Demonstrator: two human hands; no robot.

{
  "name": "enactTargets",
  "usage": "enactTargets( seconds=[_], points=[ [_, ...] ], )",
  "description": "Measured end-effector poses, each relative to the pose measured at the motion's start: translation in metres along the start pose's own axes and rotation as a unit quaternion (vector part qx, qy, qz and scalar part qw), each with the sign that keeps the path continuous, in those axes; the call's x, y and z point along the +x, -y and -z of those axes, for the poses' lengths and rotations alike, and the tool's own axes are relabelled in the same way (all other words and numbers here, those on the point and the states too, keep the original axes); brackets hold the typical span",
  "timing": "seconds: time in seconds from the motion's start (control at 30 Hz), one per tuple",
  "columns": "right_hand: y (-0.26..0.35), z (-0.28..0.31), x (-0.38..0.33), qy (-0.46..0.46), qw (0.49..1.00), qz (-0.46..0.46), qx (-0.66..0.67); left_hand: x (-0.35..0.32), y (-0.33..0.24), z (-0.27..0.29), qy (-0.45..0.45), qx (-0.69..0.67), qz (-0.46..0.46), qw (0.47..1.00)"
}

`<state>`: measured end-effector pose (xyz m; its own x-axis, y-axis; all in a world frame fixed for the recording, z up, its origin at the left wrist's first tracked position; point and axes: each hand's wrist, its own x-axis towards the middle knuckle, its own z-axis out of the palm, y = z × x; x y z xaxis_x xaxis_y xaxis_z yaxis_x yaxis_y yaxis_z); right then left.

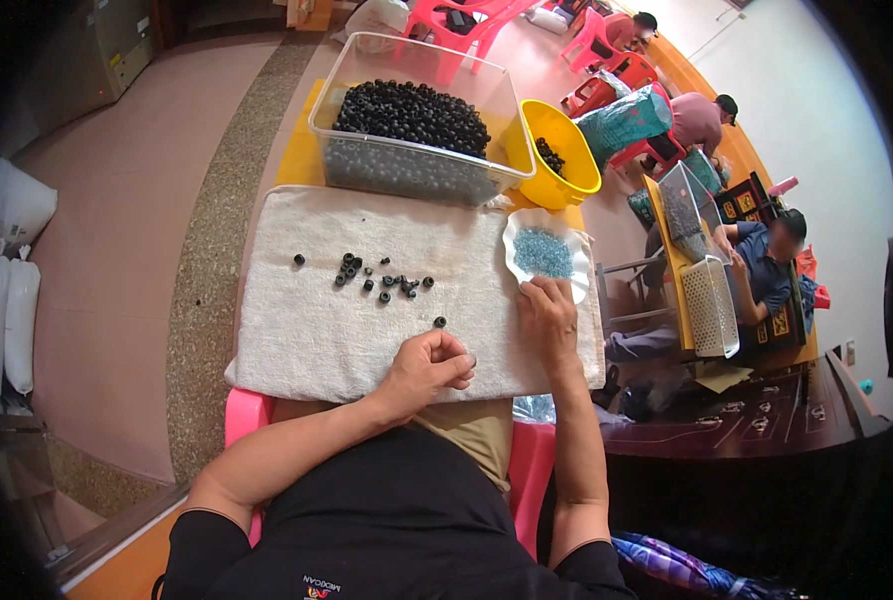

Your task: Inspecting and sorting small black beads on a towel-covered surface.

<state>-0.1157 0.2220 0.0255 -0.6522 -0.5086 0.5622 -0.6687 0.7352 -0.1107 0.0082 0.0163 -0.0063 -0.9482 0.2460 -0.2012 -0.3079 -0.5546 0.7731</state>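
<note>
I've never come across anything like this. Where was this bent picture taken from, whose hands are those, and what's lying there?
There is no machine here: these are a person's own bare hands. The only picture comes from a wide fisheye camera worn on that person's head, looking down, so straight edges bend toward the rim.

In front lies a pale cloth with small black pieces scattered on it. Beyond are a clear bin and a yellow tub, both holding similar pieces.

The right hand is over the near side of a white wavy-edged dish of small blue beads. The left hand has its fingers curled near one black piece; whether either hand holds something, I cannot tell.
</note>
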Motion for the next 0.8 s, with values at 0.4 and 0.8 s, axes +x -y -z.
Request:
enactTargets(
  seconds=[0.4,0.8],
  points=[
    [0.007,0.000,-0.009,-0.007,0.998,0.034,-0.045,0.000,0.000,0.000,0.000,-0.003,-0.001,1.000],
    [0.008,0.002,-0.029,-0.078,0.984,-0.101,0.127,-0.001,0.001,0.000,0.002,-0.006,-0.004,1.000]
  ],
)
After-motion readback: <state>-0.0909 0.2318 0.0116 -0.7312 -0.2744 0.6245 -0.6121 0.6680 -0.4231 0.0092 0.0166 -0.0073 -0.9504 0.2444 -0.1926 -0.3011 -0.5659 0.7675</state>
